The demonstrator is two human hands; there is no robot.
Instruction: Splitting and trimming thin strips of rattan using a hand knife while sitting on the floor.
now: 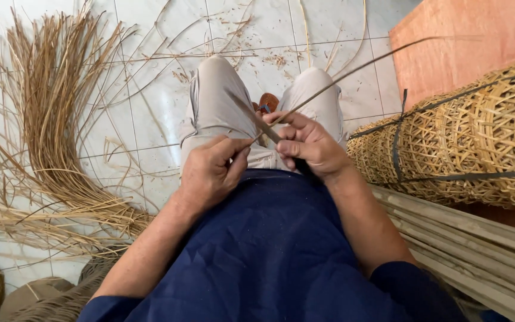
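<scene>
Left hand (210, 170) is pinching the near end of a thin cane strip (341, 77) btwn thumb & fingers, over the lap. Right hand (308, 146) is gripping a knife (263, 125), fingers curled shut, blade touching the strip just beside the left thumb. The strip is running from both hands up & right, past the woven baskets (478, 137). Loose cane (55, 119) is lying on the floor (150, 101), left.

The far end of the thin strip (353, 74) is blurred toward the upper right, the knife (269, 132) handle is hidden inside the right hand (308, 146), and the woven baskets (472, 137) and the cane bundle (49, 125) are cut off by the picture's edges.
</scene>
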